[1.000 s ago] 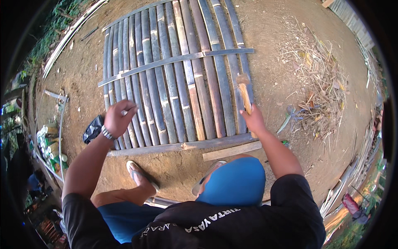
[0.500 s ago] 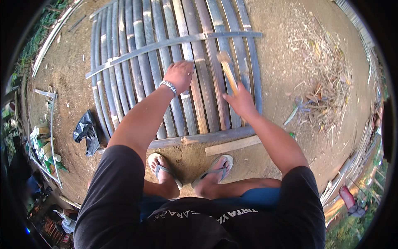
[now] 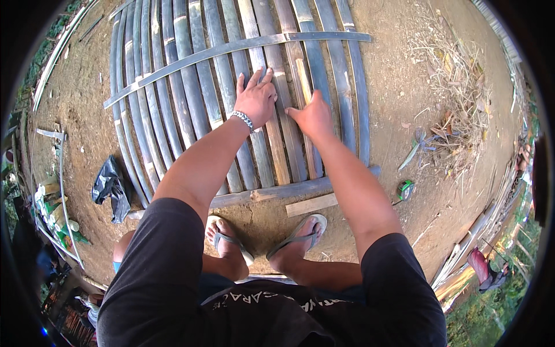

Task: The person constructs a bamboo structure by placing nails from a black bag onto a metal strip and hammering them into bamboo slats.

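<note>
A panel of grey split-bamboo slats lies on the dirt, tied by two cross slats. My left hand, with a beaded band on its wrist, rests flat on the middle slats, fingers spread. Just to its right, my right hand is closed around a pale wooden stick-like tool that points away from me along a slat. Its far end is hard to make out. My feet in sandals stand at the panel's near edge.
A short loose plank lies by the near cross pole. A black plastic bag sits left, with bottles beyond it. A small green object and dry straw lie right. Bamboo poles are stacked lower right.
My left hand moved from the panel's left edge to the middle slats and flattened. My right hand brought the stick down onto the panel beside it. I lean further over the panel.
</note>
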The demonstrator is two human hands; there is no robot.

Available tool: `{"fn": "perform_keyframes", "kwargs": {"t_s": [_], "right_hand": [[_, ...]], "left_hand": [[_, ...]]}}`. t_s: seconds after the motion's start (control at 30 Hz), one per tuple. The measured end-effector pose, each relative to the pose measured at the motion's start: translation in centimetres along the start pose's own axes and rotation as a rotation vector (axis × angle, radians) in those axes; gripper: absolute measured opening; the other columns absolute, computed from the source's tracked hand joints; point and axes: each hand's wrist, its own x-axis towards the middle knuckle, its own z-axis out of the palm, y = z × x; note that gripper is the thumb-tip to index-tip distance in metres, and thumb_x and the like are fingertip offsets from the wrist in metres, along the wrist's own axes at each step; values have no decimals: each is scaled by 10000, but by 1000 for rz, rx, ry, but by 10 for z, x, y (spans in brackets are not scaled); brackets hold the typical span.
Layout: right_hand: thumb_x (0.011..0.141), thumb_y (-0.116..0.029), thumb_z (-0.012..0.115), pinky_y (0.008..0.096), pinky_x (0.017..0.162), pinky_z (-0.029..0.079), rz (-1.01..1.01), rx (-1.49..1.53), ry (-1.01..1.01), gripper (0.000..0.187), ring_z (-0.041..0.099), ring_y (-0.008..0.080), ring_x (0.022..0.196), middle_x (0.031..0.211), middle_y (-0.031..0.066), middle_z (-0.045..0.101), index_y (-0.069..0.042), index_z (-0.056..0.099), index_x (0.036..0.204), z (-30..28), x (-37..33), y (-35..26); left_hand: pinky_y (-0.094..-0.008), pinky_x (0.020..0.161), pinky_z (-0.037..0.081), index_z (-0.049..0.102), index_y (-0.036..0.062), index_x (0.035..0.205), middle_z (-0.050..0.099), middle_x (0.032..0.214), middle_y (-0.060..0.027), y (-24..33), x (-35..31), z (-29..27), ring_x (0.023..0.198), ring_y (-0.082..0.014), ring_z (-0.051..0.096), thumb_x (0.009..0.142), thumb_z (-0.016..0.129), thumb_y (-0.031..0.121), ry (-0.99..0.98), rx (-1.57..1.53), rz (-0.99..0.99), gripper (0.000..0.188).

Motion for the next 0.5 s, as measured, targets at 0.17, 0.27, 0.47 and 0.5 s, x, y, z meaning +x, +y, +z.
{"fn": "perform_keyframes", "kwargs": {"t_s": [0.17, 0.27, 0.47, 0.5], "right_hand": [[721, -327, 914, 506, 899, 550, 51, 5, 28, 730, 661, 478, 1051, 1084, 329, 680, 53, 485, 1172, 4, 1, -1], [722, -311, 916, 508, 885, 552, 62, 24, 40, 720, 665, 479, 1037, 1057, 326, 684, 54, 484, 1167, 4, 1, -3], [736, -288, 911, 508, 871, 550, 81, 86, 7, 687, 670, 481, 1012, 1020, 325, 690, 66, 487, 1144, 0, 3, -4], [738, -288, 910, 509, 868, 550, 82, 93, 12, 683, 670, 482, 1006, 1016, 326, 690, 69, 488, 1139, 1, 4, -3]], "left_hand": [[-638, 1233, 108, 656, 104, 1031, 423, 1606, -76, -5, 1, -3, 1543, -280, 262, 980, 556, 199, -5, -48, 15, 147], [-622, 1217, 169, 678, 119, 1046, 579, 1463, -70, -17, 10, -7, 1458, -274, 409, 968, 588, 202, 120, -154, 15, 144], [-472, 1008, 468, 686, 79, 952, 738, 1148, -98, -45, 84, -30, 1104, -335, 652, 925, 678, 167, 542, -403, -10, 92], [-469, 982, 478, 685, 78, 958, 737, 1127, -107, -50, 100, -34, 1082, -344, 654, 928, 675, 167, 568, -372, -7, 95]]}}
